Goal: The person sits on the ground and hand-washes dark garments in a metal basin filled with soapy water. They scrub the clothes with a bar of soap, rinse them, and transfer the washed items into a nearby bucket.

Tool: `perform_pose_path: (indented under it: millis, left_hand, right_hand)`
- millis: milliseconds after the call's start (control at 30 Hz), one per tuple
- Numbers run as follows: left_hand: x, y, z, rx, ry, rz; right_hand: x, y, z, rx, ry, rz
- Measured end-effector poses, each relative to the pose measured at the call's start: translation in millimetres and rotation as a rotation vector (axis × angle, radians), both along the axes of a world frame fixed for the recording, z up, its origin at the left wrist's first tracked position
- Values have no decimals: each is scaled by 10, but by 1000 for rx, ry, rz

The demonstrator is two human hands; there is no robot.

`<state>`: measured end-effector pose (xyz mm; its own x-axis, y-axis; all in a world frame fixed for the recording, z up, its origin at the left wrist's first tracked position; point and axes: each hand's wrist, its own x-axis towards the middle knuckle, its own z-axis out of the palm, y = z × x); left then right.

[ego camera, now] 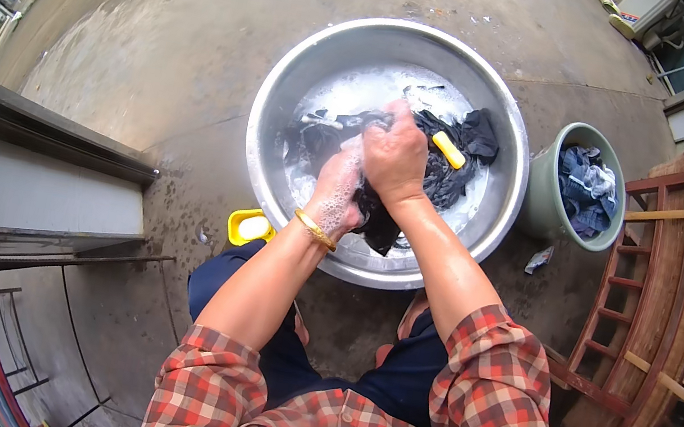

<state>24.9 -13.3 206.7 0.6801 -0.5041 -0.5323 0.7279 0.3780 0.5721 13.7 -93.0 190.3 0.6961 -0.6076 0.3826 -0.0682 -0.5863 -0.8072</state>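
Observation:
A large round metal basin (499, 80) stands on the floor before me, with foamy water in its bottom. Dark wet cloth (382, 220) lies bunched in it and hangs from between my hands. My left hand (340, 179), covered in suds and with a gold-coloured bangle (315, 229) at its wrist, grips this cloth. Just above and to the right, my right hand (397, 151) is closed on the same cloth, pressed against the left. A yellow bar (448, 150), likely soap, rests on the dark cloth to the right. The cloth inside my fists is hidden.
Right of the basin is a green bucket (540, 200) holding denim-like clothes (586, 188). A yellow dish (237, 226) with a white bar (254, 227) sits at the basin's lower left. Wooden furniture (644, 287) stands at the far right, and a white panel (45, 182) at the left.

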Motion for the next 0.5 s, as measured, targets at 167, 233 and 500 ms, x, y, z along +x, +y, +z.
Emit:
perform_pose_path:
  millis: [167,233,500]
  left_hand:
    - [663,544,-969,-709,-19,-349]
    - [300,271,-643,-323,-308,-160]
    - [296,225,-197,464,-862,-494]
  right_hand:
    - [-182,603,167,-200,-201,367]
    - [-105,336,60,-125,-139,267]
    - [-100,-433,101,110,250,265]
